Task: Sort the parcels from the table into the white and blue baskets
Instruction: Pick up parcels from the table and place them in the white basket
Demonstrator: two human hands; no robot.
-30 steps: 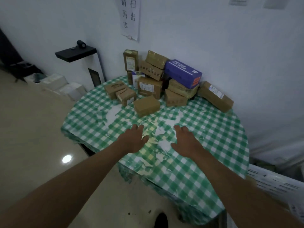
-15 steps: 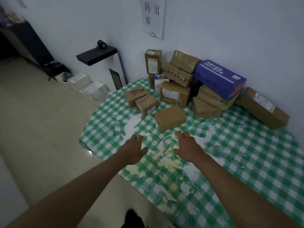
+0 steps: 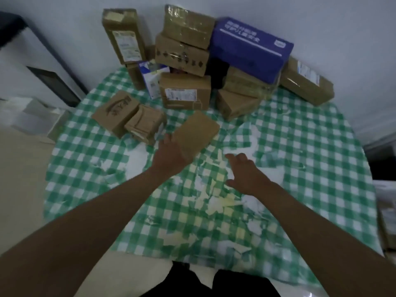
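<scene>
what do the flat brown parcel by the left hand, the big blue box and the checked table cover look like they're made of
The flat brown parcel, touched by the left hand: plain matte cardboard, judging by its dull tan faces and crisp edges. The big blue box: probably printed card with a slight sheen, carrying white lettering. The green-and-white checked table cover: likely thin plastic or oilcloth, since its print is flaking off in white patches.

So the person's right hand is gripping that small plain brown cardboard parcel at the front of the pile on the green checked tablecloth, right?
Not quite: the head view shows the left hand on the small plain brown cardboard parcel. The right hand hovers empty over the green checked tablecloth.
</scene>
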